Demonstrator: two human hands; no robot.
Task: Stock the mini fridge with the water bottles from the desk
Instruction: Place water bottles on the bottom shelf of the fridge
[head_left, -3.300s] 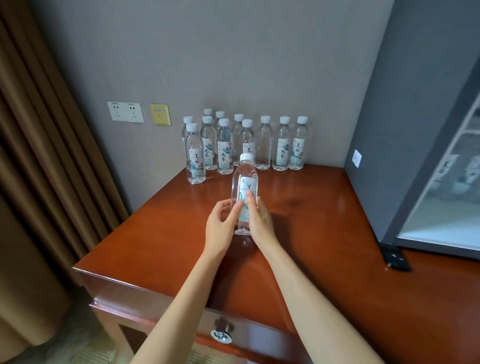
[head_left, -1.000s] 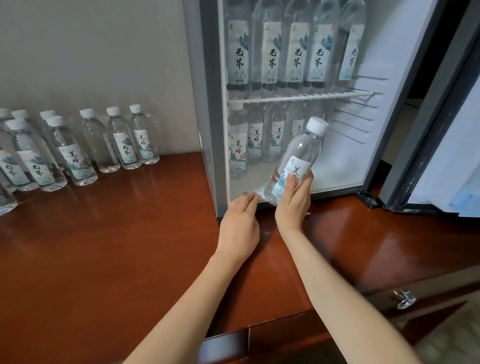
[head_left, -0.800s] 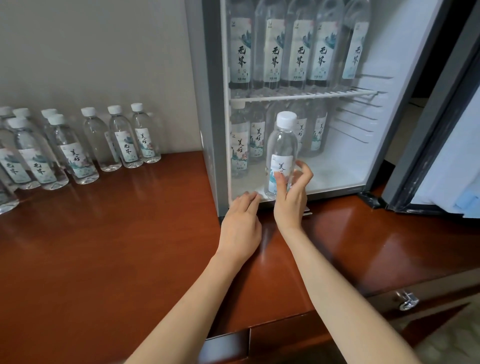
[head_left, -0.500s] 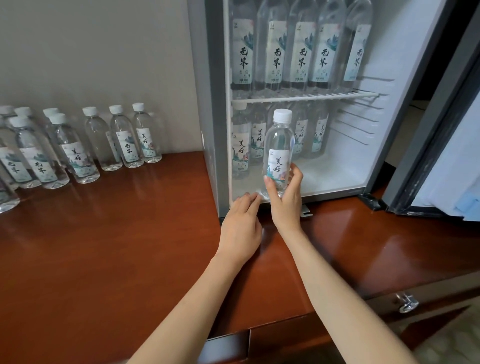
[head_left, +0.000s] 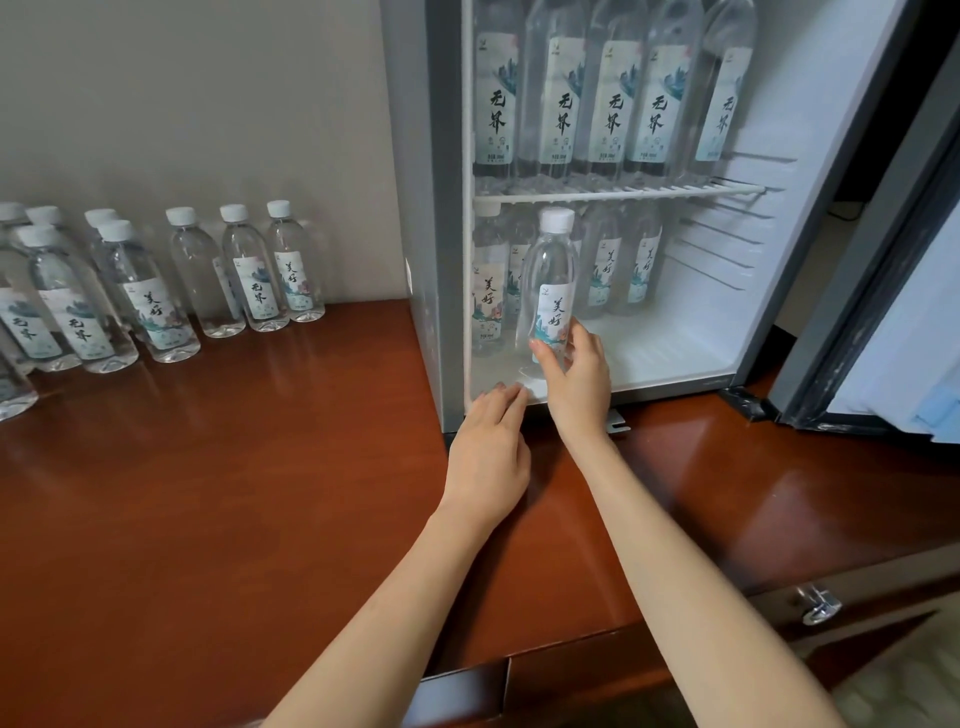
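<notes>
One bottle (head_left: 548, 291) upright in fridge (head_left: 441, 208), R hand (head_left: 576, 374) gripping, L hand (head_left: 488, 457) flat

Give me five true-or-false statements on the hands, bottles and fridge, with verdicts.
1. The right hand grips an upright water bottle in the mini fridge's lower compartment. True.
2. The fridge door is shut. False: it stands open.
3. The left hand holds a bottle. False: it holds nothing.
4. The desk holds more bottles. True.
5. The wire shelf is bare. False: it carries a row of bottles.
</notes>
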